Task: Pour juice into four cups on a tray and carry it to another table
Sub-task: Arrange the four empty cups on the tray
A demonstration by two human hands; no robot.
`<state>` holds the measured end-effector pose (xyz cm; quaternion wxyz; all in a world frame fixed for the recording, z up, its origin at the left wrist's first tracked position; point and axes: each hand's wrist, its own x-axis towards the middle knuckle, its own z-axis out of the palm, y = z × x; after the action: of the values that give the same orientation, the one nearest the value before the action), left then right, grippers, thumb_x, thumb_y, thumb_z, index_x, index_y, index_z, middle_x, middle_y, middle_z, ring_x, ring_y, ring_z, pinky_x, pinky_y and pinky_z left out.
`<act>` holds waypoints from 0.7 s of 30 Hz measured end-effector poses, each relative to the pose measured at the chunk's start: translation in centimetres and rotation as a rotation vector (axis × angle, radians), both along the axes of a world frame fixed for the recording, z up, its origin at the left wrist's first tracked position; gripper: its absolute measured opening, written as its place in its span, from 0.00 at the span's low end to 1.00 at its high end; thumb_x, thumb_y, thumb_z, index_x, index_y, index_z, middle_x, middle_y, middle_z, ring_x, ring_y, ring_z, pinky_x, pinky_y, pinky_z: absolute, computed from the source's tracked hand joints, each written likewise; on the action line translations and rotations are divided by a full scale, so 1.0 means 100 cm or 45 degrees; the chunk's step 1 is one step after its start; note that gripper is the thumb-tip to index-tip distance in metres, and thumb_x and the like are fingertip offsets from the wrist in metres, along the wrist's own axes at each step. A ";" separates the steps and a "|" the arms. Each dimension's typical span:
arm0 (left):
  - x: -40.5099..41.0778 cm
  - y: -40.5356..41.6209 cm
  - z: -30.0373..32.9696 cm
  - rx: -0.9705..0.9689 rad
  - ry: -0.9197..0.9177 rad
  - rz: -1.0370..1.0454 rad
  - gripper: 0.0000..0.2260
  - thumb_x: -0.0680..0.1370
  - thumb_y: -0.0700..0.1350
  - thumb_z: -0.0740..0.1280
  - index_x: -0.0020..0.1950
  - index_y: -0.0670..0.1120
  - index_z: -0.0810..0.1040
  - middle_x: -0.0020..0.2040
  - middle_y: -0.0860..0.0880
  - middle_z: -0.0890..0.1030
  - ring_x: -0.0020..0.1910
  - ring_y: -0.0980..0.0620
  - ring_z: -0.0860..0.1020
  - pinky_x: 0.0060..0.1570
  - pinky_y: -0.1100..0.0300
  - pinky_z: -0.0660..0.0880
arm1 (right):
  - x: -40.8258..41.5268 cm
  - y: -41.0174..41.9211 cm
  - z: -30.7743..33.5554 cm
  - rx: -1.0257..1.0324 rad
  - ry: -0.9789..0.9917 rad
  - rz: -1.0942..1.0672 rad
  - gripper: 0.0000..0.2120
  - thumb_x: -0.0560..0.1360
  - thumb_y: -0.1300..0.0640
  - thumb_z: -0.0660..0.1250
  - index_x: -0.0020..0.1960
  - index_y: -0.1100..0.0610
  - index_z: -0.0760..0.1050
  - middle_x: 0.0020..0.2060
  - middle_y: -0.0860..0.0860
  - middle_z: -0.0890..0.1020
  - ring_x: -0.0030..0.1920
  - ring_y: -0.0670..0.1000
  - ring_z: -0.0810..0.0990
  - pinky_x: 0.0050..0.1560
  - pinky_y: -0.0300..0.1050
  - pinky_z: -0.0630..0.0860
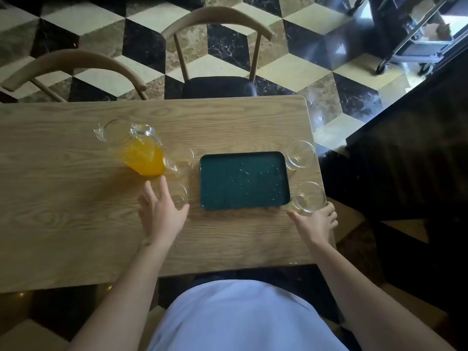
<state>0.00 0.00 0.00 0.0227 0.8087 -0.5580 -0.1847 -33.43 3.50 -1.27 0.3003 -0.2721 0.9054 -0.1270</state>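
Garment, nearest the lens: a pale smooth shirt front (240, 317) is seen at the lower edge, with bare forearms extended from it.
Table (76, 224): light wood-grain top, flat, with rounded corners; all task items are carried on it.
Chairs: two curved-back wooden chairs (217, 46) are set at the far side, on a floor (291, 69) of polished cube-pattern stone.
Tray (243, 181): dark green, rectangular, with a raised rim and pale speckles; nothing is carried on it yet. It is judged rigid and best taken at both short ends once loaded.
Pitcher (136, 148): clear glass, partly filled with orange juice, placed left of the tray. It is judged heavy, slippery and fragile; the handle is the proper hold.
Far cups: one clear glass cup (301, 154) is beside the tray's far right corner, another (181, 158) just beside the pitcher.
Near cups: one cup (310, 197) is at the tray's near right corner, another (178, 196) left of the tray. All four are judged light, thin-walled and easily tipped; a hold round the side wall is advised.
Left hand (162, 214): fingers spread wide, reaching at the near left cup; no grip is closed.
Right hand (316, 221): fingers are curled round the near right cup.
Progress: judged at the outset, no cup being filled.
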 end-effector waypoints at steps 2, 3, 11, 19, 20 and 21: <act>-0.005 -0.004 -0.003 -0.004 0.137 0.190 0.48 0.72 0.56 0.77 0.82 0.49 0.51 0.81 0.38 0.53 0.77 0.32 0.57 0.69 0.35 0.68 | -0.004 -0.006 0.001 -0.118 0.073 0.052 0.53 0.67 0.47 0.80 0.79 0.62 0.53 0.75 0.60 0.62 0.75 0.61 0.59 0.73 0.59 0.64; -0.007 -0.004 -0.005 -0.011 0.205 0.276 0.49 0.71 0.56 0.78 0.82 0.49 0.49 0.82 0.38 0.52 0.79 0.33 0.55 0.71 0.35 0.65 | -0.007 -0.008 0.000 -0.140 0.091 0.073 0.52 0.67 0.47 0.80 0.79 0.62 0.53 0.75 0.60 0.63 0.74 0.60 0.60 0.73 0.60 0.65; -0.021 -0.006 -0.022 -0.181 0.326 0.580 0.52 0.68 0.52 0.81 0.81 0.41 0.53 0.77 0.35 0.64 0.76 0.35 0.62 0.72 0.38 0.65 | -0.023 -0.016 -0.017 -0.226 0.138 0.282 0.47 0.70 0.47 0.77 0.80 0.59 0.55 0.75 0.57 0.64 0.75 0.57 0.61 0.73 0.58 0.63; -0.023 -0.011 -0.027 -0.144 0.306 0.638 0.46 0.70 0.51 0.79 0.80 0.42 0.57 0.74 0.38 0.68 0.73 0.37 0.67 0.68 0.39 0.70 | -0.030 -0.020 -0.022 -0.197 0.091 0.346 0.49 0.69 0.47 0.79 0.80 0.57 0.55 0.73 0.57 0.64 0.73 0.56 0.61 0.73 0.58 0.67; -0.023 -0.011 -0.027 -0.141 0.300 0.637 0.46 0.70 0.51 0.79 0.79 0.42 0.58 0.73 0.38 0.68 0.73 0.37 0.67 0.68 0.39 0.70 | -0.031 -0.021 -0.022 -0.191 0.087 0.352 0.49 0.68 0.47 0.79 0.79 0.57 0.56 0.72 0.57 0.64 0.73 0.56 0.61 0.72 0.58 0.68; -0.023 -0.012 -0.026 -0.140 0.288 0.630 0.45 0.70 0.51 0.79 0.79 0.42 0.58 0.73 0.38 0.69 0.72 0.37 0.68 0.68 0.39 0.71 | -0.032 -0.022 -0.022 -0.188 0.088 0.358 0.48 0.68 0.46 0.79 0.79 0.57 0.57 0.72 0.57 0.65 0.73 0.56 0.62 0.72 0.58 0.68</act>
<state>-2.32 -1.19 -2.58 0.1731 0.8922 -0.3466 -0.2322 -36.63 1.27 -3.42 0.2628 -0.4215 0.8565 -0.1404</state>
